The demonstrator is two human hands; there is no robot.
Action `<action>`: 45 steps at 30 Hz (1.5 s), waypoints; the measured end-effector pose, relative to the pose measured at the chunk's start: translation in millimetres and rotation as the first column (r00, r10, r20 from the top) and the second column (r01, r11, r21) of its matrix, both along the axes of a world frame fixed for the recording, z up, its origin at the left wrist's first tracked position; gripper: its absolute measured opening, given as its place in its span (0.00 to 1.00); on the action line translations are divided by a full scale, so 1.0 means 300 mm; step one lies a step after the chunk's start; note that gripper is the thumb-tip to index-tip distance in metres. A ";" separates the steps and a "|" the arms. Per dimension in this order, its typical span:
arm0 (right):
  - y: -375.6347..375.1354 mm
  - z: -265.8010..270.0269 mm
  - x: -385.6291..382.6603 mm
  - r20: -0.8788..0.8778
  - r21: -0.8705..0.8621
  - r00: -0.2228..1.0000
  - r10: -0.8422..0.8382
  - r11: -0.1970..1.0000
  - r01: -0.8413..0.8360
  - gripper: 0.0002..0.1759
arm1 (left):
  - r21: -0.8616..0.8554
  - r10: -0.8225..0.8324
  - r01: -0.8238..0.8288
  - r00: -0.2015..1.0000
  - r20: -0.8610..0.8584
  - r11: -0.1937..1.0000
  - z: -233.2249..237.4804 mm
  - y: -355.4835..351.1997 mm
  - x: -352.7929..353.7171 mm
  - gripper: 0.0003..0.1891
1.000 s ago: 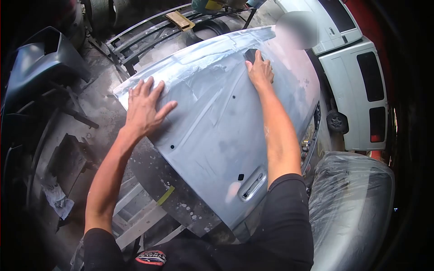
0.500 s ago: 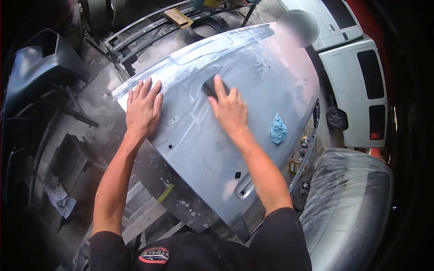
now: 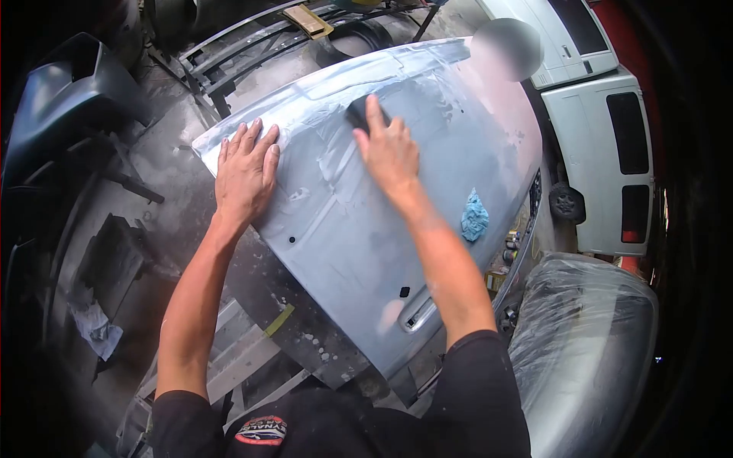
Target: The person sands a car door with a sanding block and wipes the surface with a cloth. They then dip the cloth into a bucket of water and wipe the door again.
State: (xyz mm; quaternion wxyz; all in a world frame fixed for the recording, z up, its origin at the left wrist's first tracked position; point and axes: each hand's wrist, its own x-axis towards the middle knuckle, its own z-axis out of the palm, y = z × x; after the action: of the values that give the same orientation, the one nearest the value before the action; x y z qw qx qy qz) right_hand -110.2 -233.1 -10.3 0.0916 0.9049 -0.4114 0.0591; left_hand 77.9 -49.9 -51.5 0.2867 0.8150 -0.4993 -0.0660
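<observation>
A large car body panel (image 3: 359, 221), grey with pale smeared patches and a handle recess, lies flat in front of me. My left hand (image 3: 246, 172) rests on its left edge, palm down with the fingers spread. My right hand (image 3: 389, 149) grips a dark sanding block (image 3: 357, 113), pressed against the panel's upper middle; the index finger stretches along it. The grip partly hides the block. To the right of my right forearm, a crumpled blue cloth (image 3: 474, 216) lies on the panel.
A plastic-wrapped car part (image 3: 584, 336) stands at the lower right. White vehicle panels (image 3: 595, 153) are at the upper right. A metal frame with a tan block (image 3: 309, 21) is beyond the panel. Dark bumper-like parts (image 3: 65, 99) stand on the left.
My right hand has slid the sanding block farther up the panel, away from me. My left hand stays on the left edge. The whole view has shifted slightly.
</observation>
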 end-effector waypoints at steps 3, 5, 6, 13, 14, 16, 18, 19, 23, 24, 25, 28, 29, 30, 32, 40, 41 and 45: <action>-0.385 0.030 0.111 0.033 0.012 0.946 -0.321 0.947 0.321 0.39 | -0.013 0.015 -0.015 1.000 -0.006 1.000 0.005 -0.009 0.003 0.23; -0.355 0.002 0.140 0.060 0.026 0.952 -0.300 0.954 0.299 0.38 | -0.067 0.023 -0.025 0.999 -0.029 0.997 0.002 -0.017 0.012 0.23; -0.289 0.002 0.143 0.060 0.042 0.951 -0.303 0.953 0.301 0.37 | -0.081 0.014 -0.018 0.999 -0.050 0.997 0.000 -0.003 0.007 0.24; 0.329 0.021 0.107 0.047 0.082 0.998 0.049 0.995 -0.053 0.42 | -0.148 0.017 -0.038 0.990 -0.139 0.988 -0.019 -0.001 0.015 0.30; 0.203 0.010 0.091 0.042 0.041 0.999 -0.015 0.999 0.013 0.41 | -0.138 0.007 -0.026 0.991 -0.133 0.990 -0.019 0.001 0.012 0.30; -0.213 0.011 0.073 0.049 0.034 0.984 -0.172 0.985 0.170 0.39 | -0.127 0.007 -0.023 0.993 -0.122 0.992 -0.015 0.004 0.022 0.30; -0.428 0.009 0.082 0.074 0.041 0.950 -0.304 0.953 0.302 0.37 | -0.132 0.019 -0.036 0.992 -0.125 0.991 -0.023 -0.008 0.027 0.30; -0.454 0.004 0.090 0.082 0.019 0.940 -0.332 0.943 0.332 0.36 | -0.127 0.023 -0.040 0.991 -0.135 0.991 -0.024 -0.005 0.023 0.30; -0.097 -0.001 0.022 0.090 -0.002 0.984 -0.152 0.988 0.153 0.40 | -0.101 0.016 -0.029 0.992 -0.127 0.994 0.011 0.005 0.016 0.30; 0.052 0.009 -0.025 0.072 0.037 0.992 -0.105 0.994 0.103 0.41 | -0.096 0.015 -0.026 0.993 -0.113 0.995 0.002 0.008 0.015 0.30; 0.124 0.022 -0.054 0.059 0.073 0.996 -0.059 0.996 0.055 0.42 | -0.094 0.011 -0.021 0.995 -0.097 0.995 -0.006 -0.002 0.018 0.30; -0.030 0.032 -0.088 0.026 0.067 1.000 0.006 0.998 -0.008 0.43 | -0.064 0.009 -0.016 0.994 -0.111 0.998 0.001 -0.006 0.015 0.30; -0.178 0.004 -0.086 0.032 -0.011 0.999 -0.014 1.000 0.014 0.41 | -0.055 0.022 -0.030 0.991 -0.131 0.998 -0.001 -0.010 0.013 0.29; -0.335 -0.004 -0.071 0.020 -0.019 0.993 -0.119 0.993 0.119 0.40 | -0.048 0.015 -0.022 0.992 -0.127 0.999 -0.006 -0.008 0.017 0.29; -0.620 -0.002 -0.015 0.021 -0.016 0.952 -0.306 0.952 0.307 0.39 | -0.054 0.009 -0.015 0.993 -0.114 0.998 -0.001 -0.009 0.020 0.28; -0.028 0.051 -0.078 0.011 0.154 0.999 -0.038 0.987 0.036 0.42 | -0.045 0.012 -0.016 0.996 -0.085 0.999 0.010 -0.009 0.020 0.28; -0.073 0.044 -0.078 0.011 0.114 1.000 -0.027 0.993 0.025 0.41 | -0.046 0.014 -0.018 0.997 -0.077 0.999 0.010 -0.012 0.021 0.28; -0.547 0.022 -0.031 -0.002 0.011 0.981 -0.193 0.981 0.193 0.39 | -0.026 0.010 -0.012 0.997 -0.082 1.000 -0.008 -0.005 0.026 0.28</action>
State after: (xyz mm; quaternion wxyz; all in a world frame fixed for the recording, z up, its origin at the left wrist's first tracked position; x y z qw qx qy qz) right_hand -119.5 -397.2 -3.7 0.0922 0.8612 -0.4975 0.0472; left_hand 85.5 -51.5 -53.9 0.3180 0.8105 -0.4833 -0.0911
